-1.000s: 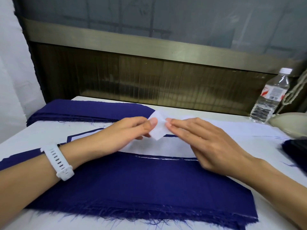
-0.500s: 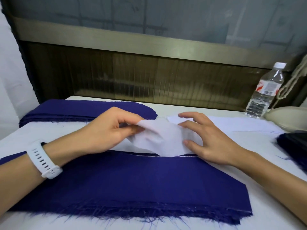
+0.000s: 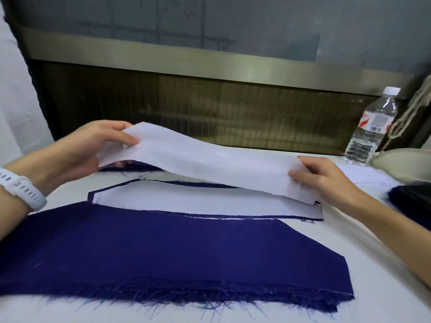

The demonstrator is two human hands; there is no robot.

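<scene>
White, thin, long strip of interfacing cloth (image 3: 210,164) is stretched between your two hands above the table, raised at its left end and sloping down to the right. Your left hand (image 3: 79,148) pinches the left end, with the thumb lying on top of the strip and the other fingers curled under it; that end is lifted well clear of the table. Your right hand (image 3: 326,180) grips the right end with curled fingers, the fingertips (image 3: 296,177) resting on the upper face. You cannot see the thumb of that hand, since the strip hides it. The right end hangs low, and its corner droops just over the piece lying beneath it.

Under the strip lies a flat white-faced cloth piece with a narrow navy border (image 3: 186,201), cut at a slant on its left end. Its near edge touches a large navy blue cloth panel with a frayed near edge (image 3: 163,252), spread flat across the white table top (image 3: 349,241) in front of you.

You wear a white strapped watch (image 3: 23,190) on your left wrist. A bit of folded navy cloth (image 3: 137,166) shows beyond the strip, just below your left fingers. At the far right stands a clear plastic water bottle with a white cap (image 3: 370,129), upright, with a pale rounded object (image 3: 401,164) beside it and a dark cloth heap (image 3: 410,201) near the table's right edge.
</scene>
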